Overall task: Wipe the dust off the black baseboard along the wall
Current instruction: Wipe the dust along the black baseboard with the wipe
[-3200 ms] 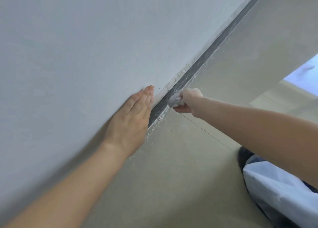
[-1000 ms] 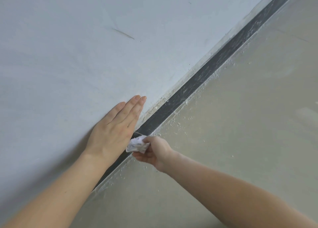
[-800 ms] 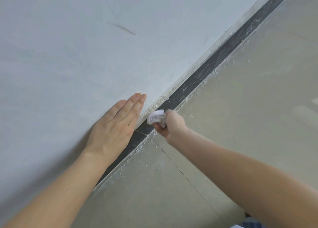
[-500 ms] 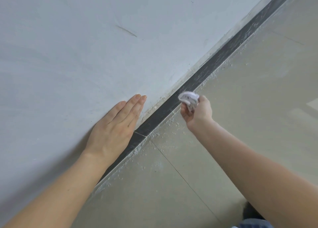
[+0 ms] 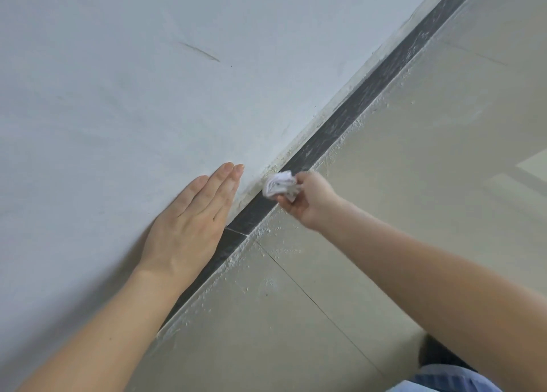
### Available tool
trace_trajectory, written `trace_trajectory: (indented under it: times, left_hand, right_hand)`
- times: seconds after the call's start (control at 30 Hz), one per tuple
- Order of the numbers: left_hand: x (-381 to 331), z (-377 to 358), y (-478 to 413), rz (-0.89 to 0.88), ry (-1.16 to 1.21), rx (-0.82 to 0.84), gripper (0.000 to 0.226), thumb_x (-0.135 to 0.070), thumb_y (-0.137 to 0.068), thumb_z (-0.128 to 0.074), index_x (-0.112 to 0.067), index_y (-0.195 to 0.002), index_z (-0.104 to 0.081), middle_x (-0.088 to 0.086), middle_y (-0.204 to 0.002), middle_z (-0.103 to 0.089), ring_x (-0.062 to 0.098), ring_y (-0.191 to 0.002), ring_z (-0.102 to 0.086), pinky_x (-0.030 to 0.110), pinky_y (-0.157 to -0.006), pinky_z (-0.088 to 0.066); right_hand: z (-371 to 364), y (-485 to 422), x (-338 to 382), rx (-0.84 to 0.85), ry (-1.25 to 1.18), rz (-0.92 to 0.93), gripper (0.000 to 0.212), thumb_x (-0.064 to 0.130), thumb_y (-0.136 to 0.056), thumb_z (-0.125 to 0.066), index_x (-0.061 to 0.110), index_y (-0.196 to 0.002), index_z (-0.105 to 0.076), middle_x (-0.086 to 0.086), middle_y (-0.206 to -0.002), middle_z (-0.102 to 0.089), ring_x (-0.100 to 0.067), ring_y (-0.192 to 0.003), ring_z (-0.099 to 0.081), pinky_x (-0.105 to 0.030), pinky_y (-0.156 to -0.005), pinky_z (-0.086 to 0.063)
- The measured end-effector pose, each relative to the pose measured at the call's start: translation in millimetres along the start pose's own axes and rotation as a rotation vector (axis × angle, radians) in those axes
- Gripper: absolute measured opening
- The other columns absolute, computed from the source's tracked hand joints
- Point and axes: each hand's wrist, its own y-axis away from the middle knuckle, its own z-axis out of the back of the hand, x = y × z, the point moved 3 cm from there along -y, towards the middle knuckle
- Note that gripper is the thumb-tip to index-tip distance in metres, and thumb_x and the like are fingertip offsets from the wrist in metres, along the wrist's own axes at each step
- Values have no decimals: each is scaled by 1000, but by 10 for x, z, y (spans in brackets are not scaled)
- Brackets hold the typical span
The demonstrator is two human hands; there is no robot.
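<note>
The left hand lies flat on the white wall, fingers straight and together, just above the black baseboard. To its right, the right hand pinches a crumpled white wad at the baseboard's upper edge. The wad looks light, soft and easily torn, so a bunched fingertip grip suits it. The baseboard seems stiff and fixed, and dusty farther along.

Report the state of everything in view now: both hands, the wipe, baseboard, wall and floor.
Left hand: flat, fingers straight, resting on the wall.
Right hand: grips the tissue.
Tissue: crumpled, at the baseboard's top edge.
Baseboard: dark near the hands, streaked pale with dust farther along.
Wall: one dark scuff, rough bottom edge.
Floor: white crumbs along the baseboard.
</note>
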Motion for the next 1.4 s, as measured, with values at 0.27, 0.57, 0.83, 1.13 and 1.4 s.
trace_trajectory:
  times: [0.27,0.57,0.83,1.13,1.4]
  left_hand:
    - [5,-1,-29,24,-8,36,67,-19,-90,-42,-1,-149,-16,6,-159,-7,20,-145,-6,36,-119,3]
    - [-5,50,-50,31,3,69,67,-22,-90,-41,1,-148,-18,7,-159,-9,21,-145,-8,36,-119,2]
    - [-46,129,-341,-34,109,-4,63,-22,-89,-39,3,-146,-27,11,-157,-17,23,-144,-15,39,-117,-6]
    - [-22,128,-938,56,101,-136,62,-23,-91,-19,2,-148,-12,12,-158,-8,24,-146,-8,38,-117,2]
    - [-196,122,-1007,188,136,-103,67,-23,-87,-19,-2,-150,-9,8,-159,-2,19,-145,2,39,-114,12]
  right_hand:
    - [312,-56,152,-34,-196,144,30,15,-94,-40,-1,-115,-55,-14,-83,-62,-21,-61,-61,-26,-51,-55]
    - [40,-118,-1171,159,320,-238,19,5,-92,-46,1,-110,-52,-17,-90,-64,-25,-70,-65,-32,-66,-59]
    - [9,-235,-390,105,95,-60,19,-4,-93,-36,-7,-87,-54,-23,-81,-65,-30,-71,-66,-41,-78,-58]
    - [411,-255,700,-231,4,318,20,-5,-91,-41,-7,-100,-58,-21,-80,-65,-29,-67,-66,-35,-68,-61]
    - [346,-200,140,-213,270,81,10,2,-90,-50,4,-96,-59,-14,-82,-62,-24,-62,-64,-33,-58,-59]
